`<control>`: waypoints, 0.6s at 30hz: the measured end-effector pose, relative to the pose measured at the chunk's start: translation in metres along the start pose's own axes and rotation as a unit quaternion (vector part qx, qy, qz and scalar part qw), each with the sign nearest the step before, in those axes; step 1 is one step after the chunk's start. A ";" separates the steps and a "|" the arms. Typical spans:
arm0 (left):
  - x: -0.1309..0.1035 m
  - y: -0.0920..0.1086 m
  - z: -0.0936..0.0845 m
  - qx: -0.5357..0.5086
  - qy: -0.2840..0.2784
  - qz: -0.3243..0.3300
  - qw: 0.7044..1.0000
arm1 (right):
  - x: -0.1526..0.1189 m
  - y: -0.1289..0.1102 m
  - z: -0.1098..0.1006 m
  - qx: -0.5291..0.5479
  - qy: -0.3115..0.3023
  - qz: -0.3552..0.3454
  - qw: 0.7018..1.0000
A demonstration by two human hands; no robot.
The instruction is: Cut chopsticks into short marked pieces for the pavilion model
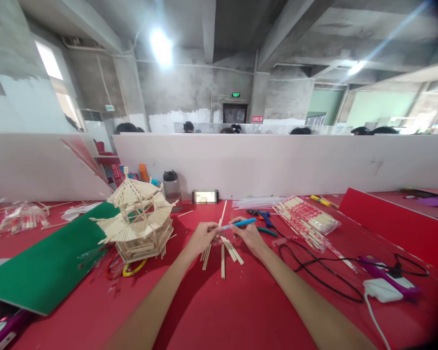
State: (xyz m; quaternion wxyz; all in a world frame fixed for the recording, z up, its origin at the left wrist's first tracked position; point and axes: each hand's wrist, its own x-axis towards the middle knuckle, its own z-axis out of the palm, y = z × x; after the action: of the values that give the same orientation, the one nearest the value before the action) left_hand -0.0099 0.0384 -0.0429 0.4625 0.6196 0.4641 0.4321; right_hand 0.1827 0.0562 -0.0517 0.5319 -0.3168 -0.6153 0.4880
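Observation:
Near the middle of the red table, my right hand (pixel 246 232) is closed around a blue pen (pixel 244 222), which lies nearly level and points left. My left hand (pixel 205 235) is pinched at the pen's left end, by a thin wooden stick (pixel 223 212) that slants upward; its fingertips are too small to tell exactly what they grip. Below and between both hands, several wooden sticks (pixel 223 262) lie fanned out on the table. A pagoda-like model made of sticks (pixel 140 221) stands to the left of my left hand.
A green board (pixel 47 265) lies left, and a dark-lidded bottle (pixel 172 189) stands behind the model. On the right are a blue glue gun (pixel 265 217), packaged sticks (pixel 308 216), a black cable (pixel 324 265), a white adapter (pixel 383 290) and a red board (pixel 397 228). A white partition (pixel 277 163) runs behind.

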 end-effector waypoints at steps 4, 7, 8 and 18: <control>0.000 0.000 0.001 -0.025 -0.012 -0.006 1.000 | 0.000 -0.003 0.000 -0.005 0.011 -0.008 1.000; -0.002 0.003 0.003 -0.044 -0.013 -0.011 0.999 | 0.001 0.000 0.000 0.005 0.019 -0.012 1.000; -0.003 0.004 0.004 -0.050 -0.012 -0.012 0.999 | 0.001 0.002 0.000 0.011 0.021 -0.011 1.000; -0.008 0.012 0.008 -0.064 -0.012 -0.006 0.998 | -0.001 0.000 0.001 0.045 0.020 -0.018 0.999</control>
State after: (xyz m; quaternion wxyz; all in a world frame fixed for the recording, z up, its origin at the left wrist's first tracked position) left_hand -0.0018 0.0278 -0.0336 0.5092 0.5911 0.4337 0.4509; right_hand 0.1824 0.0549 -0.0524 0.5663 -0.2913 -0.5877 0.4991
